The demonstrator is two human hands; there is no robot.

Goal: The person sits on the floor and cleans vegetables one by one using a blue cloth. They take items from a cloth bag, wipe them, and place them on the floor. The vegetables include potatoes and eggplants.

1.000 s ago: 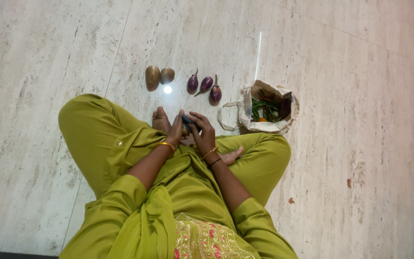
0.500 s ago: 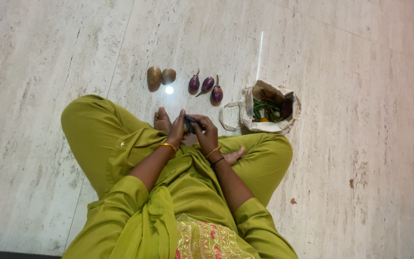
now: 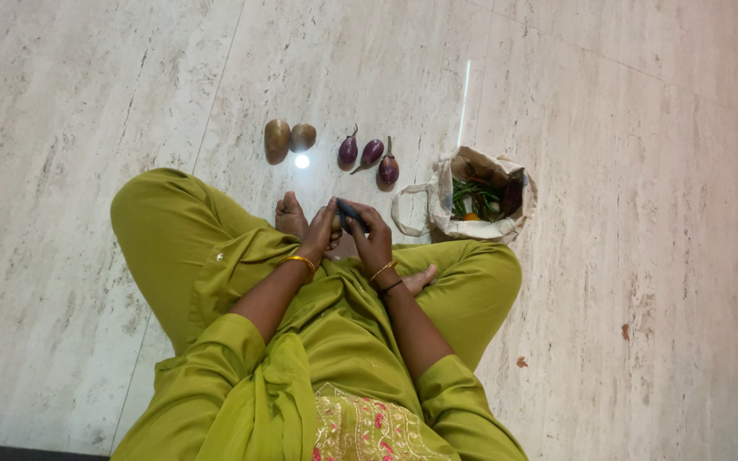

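- The left hand (image 3: pixel 321 232) and right hand (image 3: pixel 372 242) meet above the crossed legs, both closed around a small dark object (image 3: pixel 350 211), perhaps a slim aubergine or a tool; it is too small to tell which.
- That object sits between the fingertips, tilted, its dark end pointing up and away from the body.
- By my reading, the work in hand is handling or trimming one vegetable; the next move seems to call for a steady two-handed grip.
- Just beyond the hands lie three small purple aubergines (image 3: pixel 371 154) in a row on the pale stone floor (image 3: pixel 87 102).
- Further left of them, two brown rounded potatoes (image 3: pixel 289 137) touch each other.
- Right of the hands stands an open cream cloth bag (image 3: pixel 480 198) holding green vegetables.
- Compared with half a second ago, the hands hold the same spot, and the floor items have not moved.
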